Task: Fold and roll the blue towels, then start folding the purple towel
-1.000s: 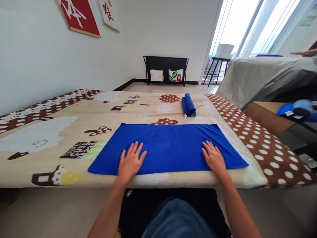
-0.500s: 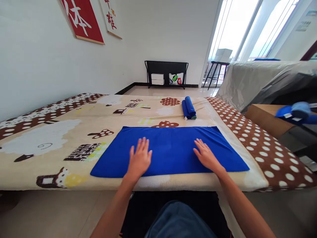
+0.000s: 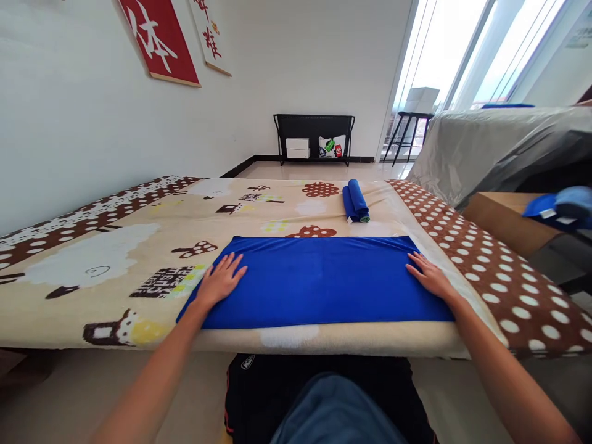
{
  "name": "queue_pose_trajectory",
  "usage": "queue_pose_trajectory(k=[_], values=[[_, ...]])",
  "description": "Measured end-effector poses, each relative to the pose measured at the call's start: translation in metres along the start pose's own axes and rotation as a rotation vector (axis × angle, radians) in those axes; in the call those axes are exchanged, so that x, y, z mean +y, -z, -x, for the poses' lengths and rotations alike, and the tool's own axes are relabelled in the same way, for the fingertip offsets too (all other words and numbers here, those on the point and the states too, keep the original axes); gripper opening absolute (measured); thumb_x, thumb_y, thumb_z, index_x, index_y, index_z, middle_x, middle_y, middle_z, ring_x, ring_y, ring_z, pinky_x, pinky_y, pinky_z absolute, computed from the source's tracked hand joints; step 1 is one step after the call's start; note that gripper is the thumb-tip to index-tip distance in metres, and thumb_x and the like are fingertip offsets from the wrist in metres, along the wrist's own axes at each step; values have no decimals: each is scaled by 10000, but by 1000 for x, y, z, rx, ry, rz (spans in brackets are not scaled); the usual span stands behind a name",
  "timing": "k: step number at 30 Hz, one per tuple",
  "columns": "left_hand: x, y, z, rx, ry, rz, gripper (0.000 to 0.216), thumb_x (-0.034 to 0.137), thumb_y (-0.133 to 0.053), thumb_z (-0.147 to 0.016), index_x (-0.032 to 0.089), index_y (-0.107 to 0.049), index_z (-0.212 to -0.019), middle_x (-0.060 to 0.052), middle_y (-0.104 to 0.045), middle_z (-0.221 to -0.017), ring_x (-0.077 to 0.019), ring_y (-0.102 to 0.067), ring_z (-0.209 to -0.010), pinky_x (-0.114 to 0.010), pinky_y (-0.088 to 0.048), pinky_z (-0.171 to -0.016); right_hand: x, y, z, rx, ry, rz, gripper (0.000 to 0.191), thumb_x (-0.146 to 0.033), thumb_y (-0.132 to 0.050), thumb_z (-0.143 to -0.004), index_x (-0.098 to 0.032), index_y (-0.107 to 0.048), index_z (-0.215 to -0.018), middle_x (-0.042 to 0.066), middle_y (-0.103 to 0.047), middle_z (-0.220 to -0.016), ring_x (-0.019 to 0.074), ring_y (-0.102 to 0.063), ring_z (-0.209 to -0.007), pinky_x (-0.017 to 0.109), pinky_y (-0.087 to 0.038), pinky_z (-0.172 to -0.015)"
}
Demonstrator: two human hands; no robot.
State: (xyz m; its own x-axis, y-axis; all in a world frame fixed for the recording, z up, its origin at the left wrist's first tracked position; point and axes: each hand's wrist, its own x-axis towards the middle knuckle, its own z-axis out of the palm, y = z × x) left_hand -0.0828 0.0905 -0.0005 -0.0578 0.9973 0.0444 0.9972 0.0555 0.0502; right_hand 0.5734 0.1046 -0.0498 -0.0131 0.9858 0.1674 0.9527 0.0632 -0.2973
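1. Nearest the camera were the person's black shorts (image 3: 250,388) and a blue garment (image 3: 333,410), below the near edge of a blanket (image 3: 370,338) — beige, with sheep motifs and dotted brown borders.
2. The left hand (image 3: 221,280) lay palm down at the left edge of a blue cloth (image 3: 319,280), its grip wide, fingers straight and slightly apart.
3. The right hand (image 3: 431,276) rested at the cloth's right edge, near the far corner, its grip likewise flat and wide.
4. Between them the cloth was spread out on the blanket, its long near side running just beside the blanket's near edge.
5. Past the cloth's far edge, toward the right and apart from it, sat a blue cloth roll (image 3: 356,202) with a white tag and a greenish end.
6. Off to the right stood a cardboard box (image 3: 506,216), beside pale plastic sheeting (image 3: 490,132).
7. Farthest back were a black rack (image 3: 314,126) holding white boxes (image 3: 297,148), and a black stool (image 3: 409,117) — this one close to the window (image 3: 430,46).
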Motion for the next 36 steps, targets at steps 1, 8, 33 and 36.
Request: queue_pose_trajectory(k=[1,8,33,36], values=[[-21,-1,4,21,32,-16,640,558,-210,-997,292,-254,-1576,-28,-180,-1659,-244,-173,-1531,-539,-169,-1210,20,2,5,13,-32,-7,645,-557,-308,-984,-198,-415,-1509,81,-357,-1583,233,-304,-1481,422,-263,-1225],[40,16,12,-38,-49,-92,611,392,-226,-997,140,-351,-1539,-142,-270,-1620,-293,-233,-1512,-611,-147,-1191,-47,3,-1,80,-25,125,565,-421,-294,-995,-172,-449,-1478,121,-339,-1587,269,-284,-1488,507,-264,-1206],[42,28,-83,-82,54,-2,665,475,-218,-1003,114,-295,-1556,-194,-185,-1637,-356,-152,-1522,-716,-80,-1146,-45,14,-76,-54,-90,88,594,-478,-263,-1010,-190,-398,-1511,133,-348,-1581,314,-266,-1490,596,-226,-1185],[110,18,-85,-76,-127,30,631,457,-211,-1009,174,-272,-1570,-105,-199,-1650,-266,-154,-1533,-599,-107,-1206,-108,-10,-87,-80,68,62,597,-493,-286,-1015,-168,-422,-1497,121,-323,-1594,275,-253,-1499,508,-213,-1214]])
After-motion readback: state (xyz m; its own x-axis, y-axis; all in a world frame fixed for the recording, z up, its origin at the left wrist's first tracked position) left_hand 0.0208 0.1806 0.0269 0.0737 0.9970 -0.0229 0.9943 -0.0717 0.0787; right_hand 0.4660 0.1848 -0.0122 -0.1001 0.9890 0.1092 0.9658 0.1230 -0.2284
